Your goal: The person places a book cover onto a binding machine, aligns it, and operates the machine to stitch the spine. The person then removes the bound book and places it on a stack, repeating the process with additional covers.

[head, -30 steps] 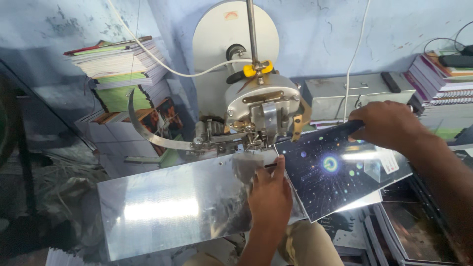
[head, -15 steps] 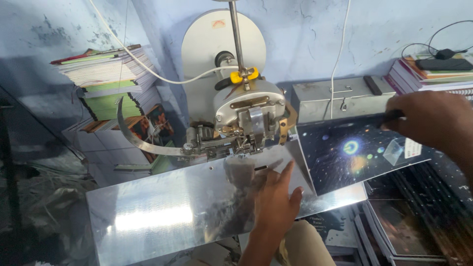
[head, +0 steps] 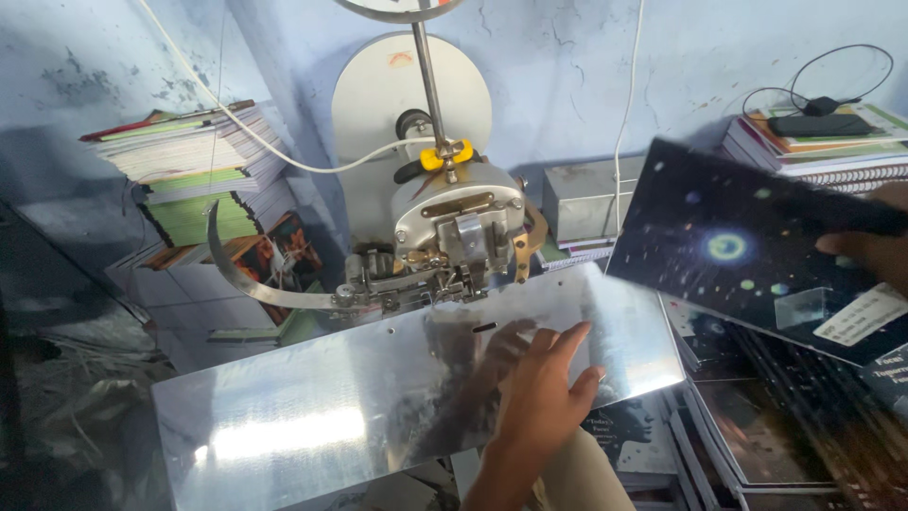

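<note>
My left hand lies flat, fingers spread, on the shiny metal table plate of a stitching machine, just in front of its head. My right hand grips a dark booklet with a starry cover and a white label, held tilted in the air to the right of the machine, above a pile of similar booklets.
Stacks of books stand at the back left, and notebooks with a black device and cable at the back right. A grey metal box sits behind the machine. A curved metal strip juts left from the machine.
My right hand has carried the dark booklet off the metal plate, to the right and up. My left hand has stayed on the plate, its fingers spreading.
</note>
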